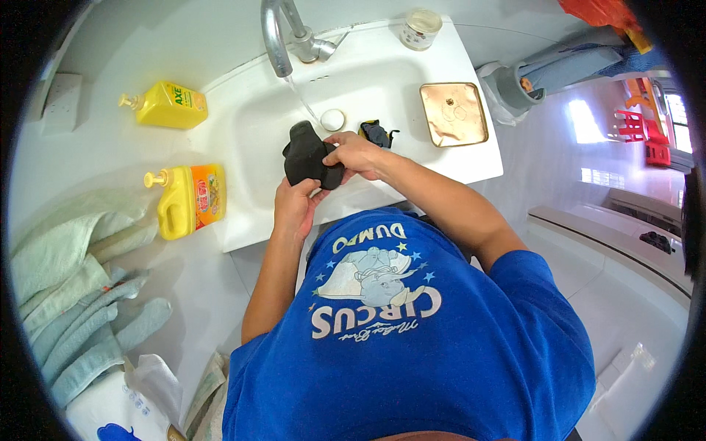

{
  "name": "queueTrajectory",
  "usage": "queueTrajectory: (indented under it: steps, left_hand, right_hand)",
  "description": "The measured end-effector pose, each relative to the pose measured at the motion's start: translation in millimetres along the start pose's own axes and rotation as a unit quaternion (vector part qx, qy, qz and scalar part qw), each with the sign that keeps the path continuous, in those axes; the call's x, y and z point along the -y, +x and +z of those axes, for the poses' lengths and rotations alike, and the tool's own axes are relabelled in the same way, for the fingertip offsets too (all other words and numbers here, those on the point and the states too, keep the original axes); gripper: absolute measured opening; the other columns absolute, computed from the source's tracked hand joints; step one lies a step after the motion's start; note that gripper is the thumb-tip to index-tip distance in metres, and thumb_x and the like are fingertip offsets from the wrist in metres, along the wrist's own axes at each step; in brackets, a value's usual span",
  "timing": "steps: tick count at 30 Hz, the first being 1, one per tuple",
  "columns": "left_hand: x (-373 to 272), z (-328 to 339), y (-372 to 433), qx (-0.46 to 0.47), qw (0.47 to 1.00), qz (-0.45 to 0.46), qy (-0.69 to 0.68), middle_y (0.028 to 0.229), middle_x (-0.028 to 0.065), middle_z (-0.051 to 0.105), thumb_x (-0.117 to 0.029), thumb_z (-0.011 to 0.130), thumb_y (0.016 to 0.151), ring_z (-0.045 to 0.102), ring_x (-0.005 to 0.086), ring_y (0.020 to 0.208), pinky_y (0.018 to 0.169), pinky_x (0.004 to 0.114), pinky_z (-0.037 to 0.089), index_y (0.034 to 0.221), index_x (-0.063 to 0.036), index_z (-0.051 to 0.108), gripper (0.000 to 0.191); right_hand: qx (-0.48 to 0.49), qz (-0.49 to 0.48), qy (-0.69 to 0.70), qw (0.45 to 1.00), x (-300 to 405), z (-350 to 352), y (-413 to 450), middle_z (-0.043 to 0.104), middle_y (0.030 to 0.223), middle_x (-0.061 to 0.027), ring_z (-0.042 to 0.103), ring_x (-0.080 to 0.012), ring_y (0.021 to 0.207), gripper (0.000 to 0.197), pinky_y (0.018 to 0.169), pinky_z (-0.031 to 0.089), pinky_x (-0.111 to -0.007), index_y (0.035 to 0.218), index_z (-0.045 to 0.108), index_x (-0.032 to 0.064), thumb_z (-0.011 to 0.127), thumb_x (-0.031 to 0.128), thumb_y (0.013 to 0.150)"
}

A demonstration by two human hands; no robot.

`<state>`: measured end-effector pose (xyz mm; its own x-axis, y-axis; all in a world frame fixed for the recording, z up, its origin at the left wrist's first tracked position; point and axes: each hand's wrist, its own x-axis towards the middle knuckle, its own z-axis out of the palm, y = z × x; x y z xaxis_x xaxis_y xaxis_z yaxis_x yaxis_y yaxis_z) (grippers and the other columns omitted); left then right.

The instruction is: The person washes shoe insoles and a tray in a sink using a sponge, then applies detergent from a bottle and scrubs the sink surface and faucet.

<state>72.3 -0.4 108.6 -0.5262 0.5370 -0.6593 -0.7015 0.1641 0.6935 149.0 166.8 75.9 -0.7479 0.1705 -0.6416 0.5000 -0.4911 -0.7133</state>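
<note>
Both hands hold a black cloth item (306,157) over the front of a white sink (248,187); its exact kind cannot be told. My left hand (298,206) grips its lower edge, thumb on top. My right hand (353,157) pinches its right side, with some fingers hidden beneath. A thin stream of water runs from the metal faucet (278,55) into the basin, just behind the cloth and close to the round white drain plug (332,119). A second dark, crumpled cloth item with yellow parts (376,134) lies in the basin to the right of the plug.
Two yellow pump bottles (171,105) (190,201) stand left of the sink. On its right ledge are a rectangular metal tray (455,114) and a glass jar (420,28). Towels (94,297) hang at the left. A grey bin (513,85) is beyond the sink's right side.
</note>
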Motion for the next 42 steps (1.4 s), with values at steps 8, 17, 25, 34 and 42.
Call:
queueTrajectory:
  steps: [8, 17, 25, 34, 42]
  left_hand:
    - [11, 29, -12, 0.079, 0.983, -0.162, -0.028, 0.115, 0.0070, 0.064, -0.003, 0.064, 0.085, 0.058, 0.0198, 0.103, 0.085, 0.045, 0.051, 0.117, -0.0045, 0.061, 0.032]
    - [13, 62, -25, 0.211, 0.957, -0.164, 0.111, 0.110, 0.0085, 0.066, -0.028, 0.075, 0.092, 0.062, 0.0183, 0.097, 0.080, 0.036, 0.053, 0.118, -0.0022, 0.063, 0.038]
    - [18, 65, 7, 0.233, 0.942, -0.107, 0.218, 0.105, 0.0130, 0.069, -0.036, 0.067, 0.097, 0.066, 0.0188, 0.093, 0.077, 0.031, 0.053, 0.107, 0.0028, 0.065, 0.040]
    - [77, 84, 138, 0.188, 0.722, 0.163, 0.646, 0.149, 0.0304, 0.036, -0.044, 0.068, 0.089, 0.042, 0.0461, 0.132, 0.106, 0.054, 0.043, 0.151, -0.0080, 0.038, 0.078]
    - [108, 118, 162, 0.138, 0.645, 0.202, 0.724, 0.140, 0.0306, 0.040, -0.037, 0.070, 0.090, 0.043, 0.0468, 0.125, 0.103, 0.059, 0.043, 0.130, -0.0019, 0.058, 0.055]
  right_hand:
    - [-0.053, -0.007, -0.023, 0.998, -1, -18, -34, 0.063, 0.120, -0.0239, 0.066, -0.0267, 0.105, 0.066, 0.086, 0.055, -0.036, 0.141, 0.045, -0.0135, 0.074, 0.021, 0.092]
    - [-0.068, -0.045, 0.114, 0.990, -4, -64, -79, 0.063, 0.118, -0.0190, 0.065, -0.0264, 0.105, 0.065, 0.094, 0.053, -0.035, 0.140, 0.044, -0.0122, 0.071, -0.002, 0.082]
    - [-0.239, -0.179, 0.073, 0.952, 5, -129, -150, 0.068, 0.116, -0.0180, 0.070, -0.0226, 0.095, 0.057, 0.086, 0.057, -0.034, 0.138, 0.048, -0.0046, 0.060, -0.010, 0.082]
    - [-0.409, -0.246, 0.004, 0.879, -30, -215, -134, 0.068, 0.112, -0.0158, 0.069, -0.0220, 0.095, 0.051, 0.085, 0.057, -0.035, 0.135, 0.049, -0.0022, 0.059, -0.009, 0.085]
    - [-0.543, -0.105, -0.412, 0.724, -62, -237, -121, 0.064, 0.116, -0.0287, 0.063, -0.0425, 0.106, 0.061, 0.094, 0.050, -0.044, 0.134, 0.056, -0.0060, 0.074, 0.013, 0.079]
